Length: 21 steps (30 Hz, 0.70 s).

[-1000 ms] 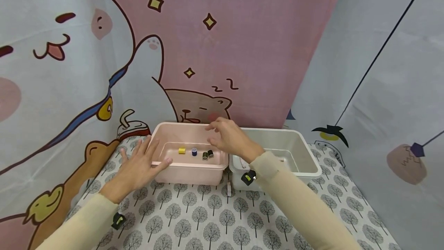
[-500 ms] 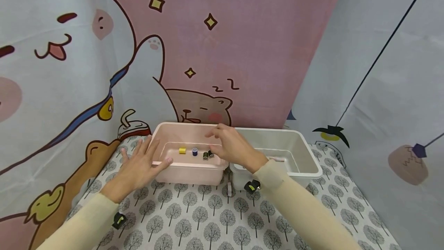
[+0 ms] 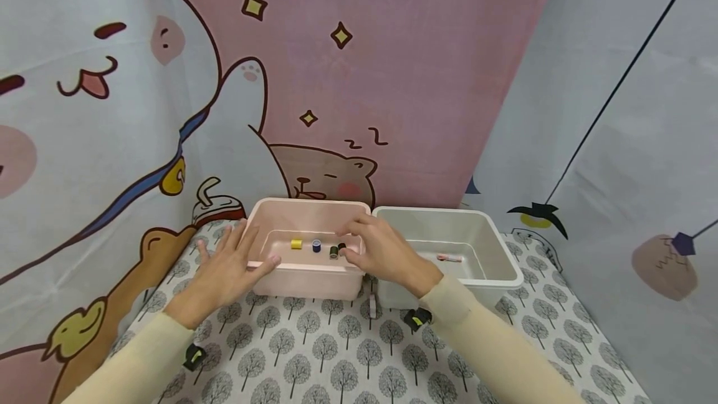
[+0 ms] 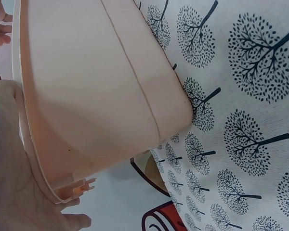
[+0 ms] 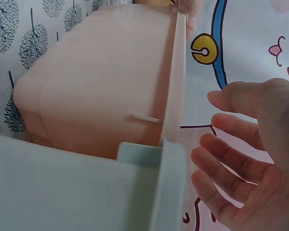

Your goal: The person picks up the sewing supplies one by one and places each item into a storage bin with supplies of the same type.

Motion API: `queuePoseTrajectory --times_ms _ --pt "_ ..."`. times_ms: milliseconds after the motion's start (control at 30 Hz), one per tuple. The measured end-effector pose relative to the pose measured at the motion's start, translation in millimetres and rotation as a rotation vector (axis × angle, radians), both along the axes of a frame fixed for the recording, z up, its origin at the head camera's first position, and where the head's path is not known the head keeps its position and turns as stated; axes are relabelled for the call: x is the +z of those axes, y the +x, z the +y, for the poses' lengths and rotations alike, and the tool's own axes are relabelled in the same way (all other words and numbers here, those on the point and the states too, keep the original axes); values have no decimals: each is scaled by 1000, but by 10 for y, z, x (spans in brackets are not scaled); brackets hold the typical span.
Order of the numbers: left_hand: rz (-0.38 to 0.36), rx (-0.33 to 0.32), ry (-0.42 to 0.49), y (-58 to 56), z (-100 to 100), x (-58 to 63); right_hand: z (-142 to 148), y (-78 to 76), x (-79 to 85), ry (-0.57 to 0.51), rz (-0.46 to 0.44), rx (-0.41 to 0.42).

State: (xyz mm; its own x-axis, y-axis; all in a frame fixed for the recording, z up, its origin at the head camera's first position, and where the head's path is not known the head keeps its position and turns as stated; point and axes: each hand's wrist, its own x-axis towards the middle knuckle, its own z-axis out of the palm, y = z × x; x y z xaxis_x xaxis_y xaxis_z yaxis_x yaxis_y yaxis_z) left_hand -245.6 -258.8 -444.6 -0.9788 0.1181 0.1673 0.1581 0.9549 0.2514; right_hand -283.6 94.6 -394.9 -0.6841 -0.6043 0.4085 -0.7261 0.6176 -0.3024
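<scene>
My left hand [image 3: 227,267] rests with spread fingers on the near left rim of the pink bin [image 3: 305,281]. Over that bin's right end hovers my right hand [image 3: 387,254], its fingers loosely bent around nothing. Inside the pink bin lie small thread spools: a yellow spool [image 3: 296,244], a blue spool [image 3: 316,246], a dark green spool [image 3: 334,253] and a black spool [image 3: 342,245], the last partly hidden by the right hand. In the right wrist view the fingers [image 5: 231,154] are apart, above the rims of both bins.
A white bin [image 3: 505,280] stands against the pink bin's right side, with a small pinkish stick-like item [image 3: 449,258] in it. A small pale object [image 3: 373,306] lies on the tree-patterned cloth [image 3: 325,348] before the bins. Cartoon-printed fabric [image 3: 426,80] hangs close behind.
My right hand has lowered and come slightly nearer over the pink bin's right end, uncovering the item in the white bin. The left hand has stayed on the rim.
</scene>
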Motion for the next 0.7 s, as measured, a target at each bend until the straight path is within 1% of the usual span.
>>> queuePoseTrajectory --times_ms 200,467,700 --pt "0 -1 -5 -1 10 -1 51 90 -46 -2 40 27" --pt "-2 0 2 -1 -1 -7 76 229 -85 -21 43 47" --pt "2 -1 -1 -4 -3 -15 132 325 -159 -35 66 53"
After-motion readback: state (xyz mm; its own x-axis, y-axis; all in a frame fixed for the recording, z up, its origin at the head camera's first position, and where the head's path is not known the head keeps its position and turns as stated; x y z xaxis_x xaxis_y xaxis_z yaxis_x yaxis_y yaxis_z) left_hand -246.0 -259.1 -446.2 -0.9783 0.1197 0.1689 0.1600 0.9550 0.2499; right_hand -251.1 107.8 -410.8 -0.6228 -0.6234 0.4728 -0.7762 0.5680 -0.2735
